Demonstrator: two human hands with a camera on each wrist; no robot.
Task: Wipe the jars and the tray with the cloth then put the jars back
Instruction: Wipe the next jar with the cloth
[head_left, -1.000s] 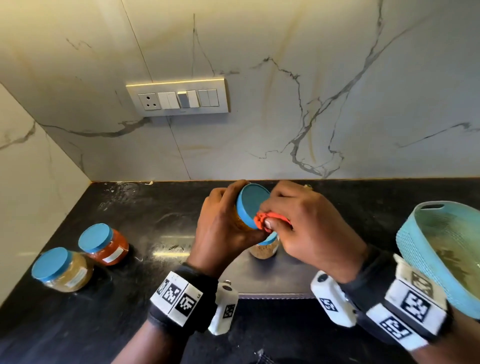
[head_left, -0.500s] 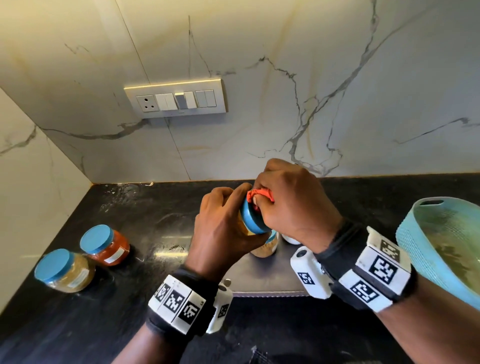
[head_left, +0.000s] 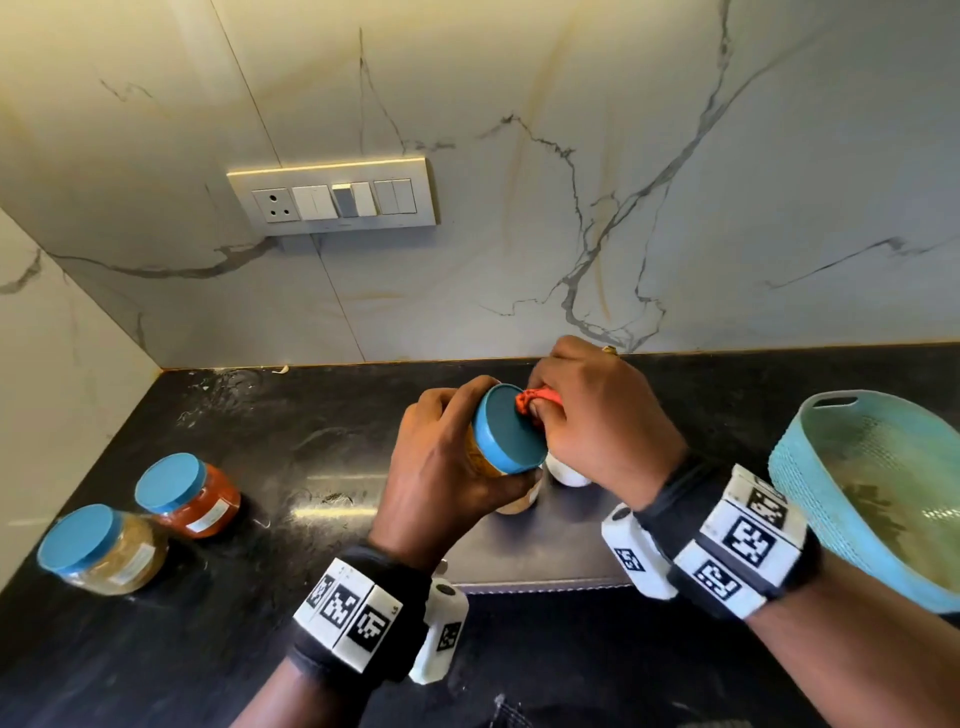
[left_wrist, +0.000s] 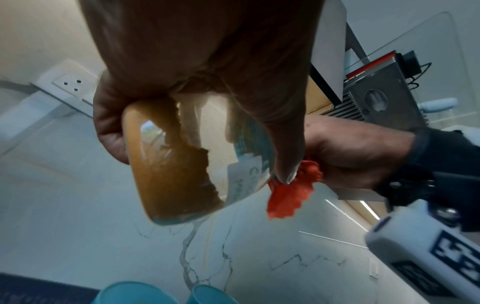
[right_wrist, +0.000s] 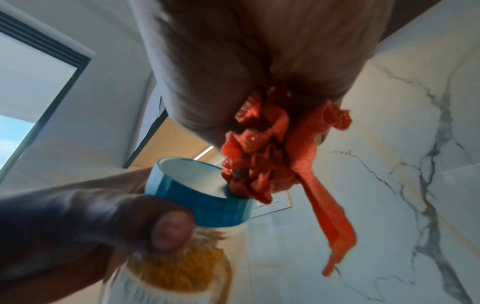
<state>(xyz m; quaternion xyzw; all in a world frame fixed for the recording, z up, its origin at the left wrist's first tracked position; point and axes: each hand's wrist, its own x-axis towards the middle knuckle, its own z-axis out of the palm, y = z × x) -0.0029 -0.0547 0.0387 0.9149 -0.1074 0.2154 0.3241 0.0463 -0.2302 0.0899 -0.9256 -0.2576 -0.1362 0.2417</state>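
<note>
Between both hands (head_left: 447, 467), cloth (head_left: 535, 401) touches the tilted jar's (head_left: 506, 439) lid.

Head view: looking forward and down at the desk (head_left: 218, 649) and marble wall, both hands at mid-frame. Left wrist view: sitting close under the left hand (left_wrist: 197, 67), facing up along its fingers toward the wall. Right wrist view: sitting close under the right hand (right_wrist: 246, 61), also facing upward. All three views are sharing the held jar (head_left: 501, 441) and the red cloth (head_left: 535, 400)
</note>
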